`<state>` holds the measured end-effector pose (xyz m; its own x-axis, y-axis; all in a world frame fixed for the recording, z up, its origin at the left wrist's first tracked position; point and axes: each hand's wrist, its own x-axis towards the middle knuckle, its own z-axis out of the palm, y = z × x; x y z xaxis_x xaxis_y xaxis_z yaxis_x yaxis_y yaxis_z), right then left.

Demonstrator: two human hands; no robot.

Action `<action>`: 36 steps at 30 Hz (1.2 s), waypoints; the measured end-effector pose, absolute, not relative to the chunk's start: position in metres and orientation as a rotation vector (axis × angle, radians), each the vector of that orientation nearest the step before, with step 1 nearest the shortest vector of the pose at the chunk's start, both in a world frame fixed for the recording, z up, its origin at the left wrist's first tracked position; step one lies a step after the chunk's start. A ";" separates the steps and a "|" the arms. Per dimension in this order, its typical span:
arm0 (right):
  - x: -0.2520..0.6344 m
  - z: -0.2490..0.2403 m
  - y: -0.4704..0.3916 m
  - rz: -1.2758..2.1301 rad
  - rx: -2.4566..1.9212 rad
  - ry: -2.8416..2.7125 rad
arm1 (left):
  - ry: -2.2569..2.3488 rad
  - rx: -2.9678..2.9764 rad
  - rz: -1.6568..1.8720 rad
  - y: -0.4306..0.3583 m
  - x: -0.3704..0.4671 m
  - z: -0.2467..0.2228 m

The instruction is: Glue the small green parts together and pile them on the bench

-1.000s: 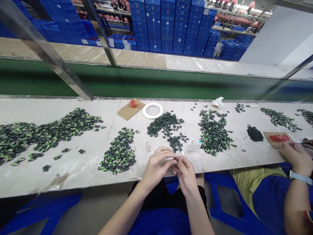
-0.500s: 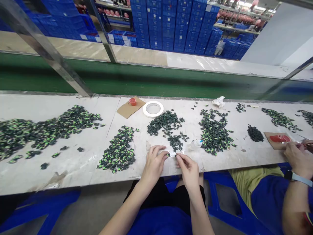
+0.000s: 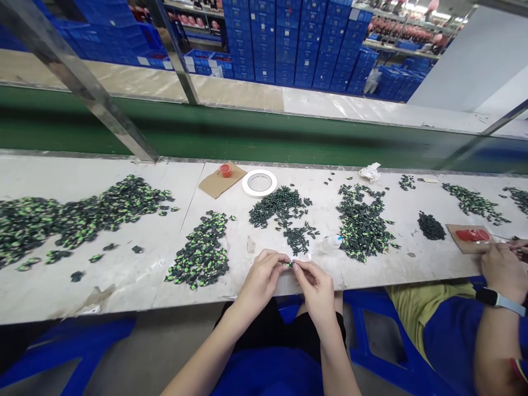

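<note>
The left hand (image 3: 260,279) pinches a small green-marked part (image 3: 288,264) between thumb and forefinger, just above the near edge of the bench (image 3: 136,286). The right hand (image 3: 317,286) faces it, thumb and forefinger pressed together at the part's right end; whether they grip a separate piece there is too small to tell. Just beyond the fingertips lies a heap of dark pieces (image 3: 278,203), with a tape roll (image 3: 274,185) at its far side. A green-flecked pile (image 3: 200,256) sits to the left, and a small bottle (image 3: 331,244) lies to the right, beside a second pile (image 3: 363,228).
</note>
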<state>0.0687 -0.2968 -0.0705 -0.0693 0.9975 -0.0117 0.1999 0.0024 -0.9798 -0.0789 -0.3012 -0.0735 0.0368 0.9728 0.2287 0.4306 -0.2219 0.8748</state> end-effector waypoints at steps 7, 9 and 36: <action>0.082 -0.048 -0.299 1.076 -1.272 -1.647 | 1.320 1.685 1.146 -0.303 -0.081 -0.049; 0.083 -0.044 -0.299 1.044 -1.243 -1.703 | 1.322 1.694 1.146 -0.305 -0.080 -0.043; 0.082 -0.032 -0.304 0.820 -1.066 -1.774 | 1.359 1.590 1.069 -0.315 -0.074 -0.016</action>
